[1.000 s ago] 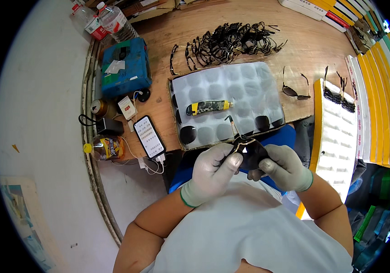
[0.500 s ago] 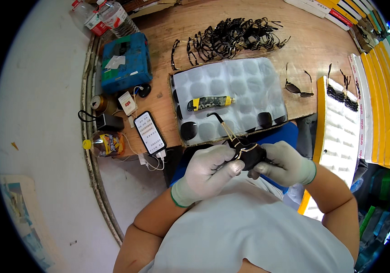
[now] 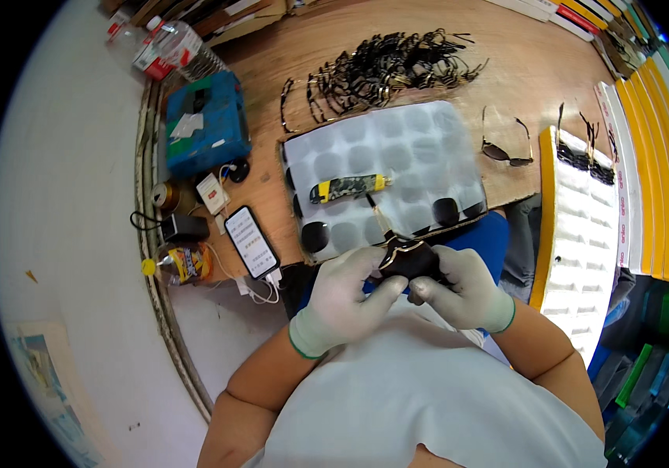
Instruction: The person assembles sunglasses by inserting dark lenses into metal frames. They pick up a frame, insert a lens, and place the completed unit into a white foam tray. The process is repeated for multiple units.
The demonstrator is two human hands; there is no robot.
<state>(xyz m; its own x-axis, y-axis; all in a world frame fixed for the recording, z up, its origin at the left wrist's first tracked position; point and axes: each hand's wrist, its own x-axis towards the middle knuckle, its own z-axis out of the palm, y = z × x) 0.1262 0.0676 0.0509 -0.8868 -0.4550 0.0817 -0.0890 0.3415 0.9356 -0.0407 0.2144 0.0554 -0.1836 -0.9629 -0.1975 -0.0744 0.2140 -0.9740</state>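
In front of my body, both gloved hands hold a pair of black and gold sunglasses [image 3: 412, 260]. My left hand [image 3: 344, 303] pinches one side, thumb below the dark lens and fingers behind the frame. Closed on the opposite side is my right hand [image 3: 468, 290], its thumb near the lower edge of the lens. One gold temple points away from me over a shallow box [image 3: 303, 148]. Dark round lenses [image 3: 445, 210] lie in that box, mostly under a translucent white sheet [image 3: 397, 125]. On the sheet rests a yellow and camouflage-patterned hand tool [image 3: 350, 187].
A heap of black frames [image 3: 397, 66] lies at the back. Another pair of sunglasses [image 3: 506, 154] sits right of the box, beside a white slotted tray [image 3: 572, 257] holding several pairs. A phone [image 3: 251, 242], blue case [image 3: 208, 129] and bottles [image 3: 186, 51] stand left.
My hands have drawn closer together, the right one moving left. The sunglasses have turned, so the gold temple looks shorter. The whole view has shifted slightly.
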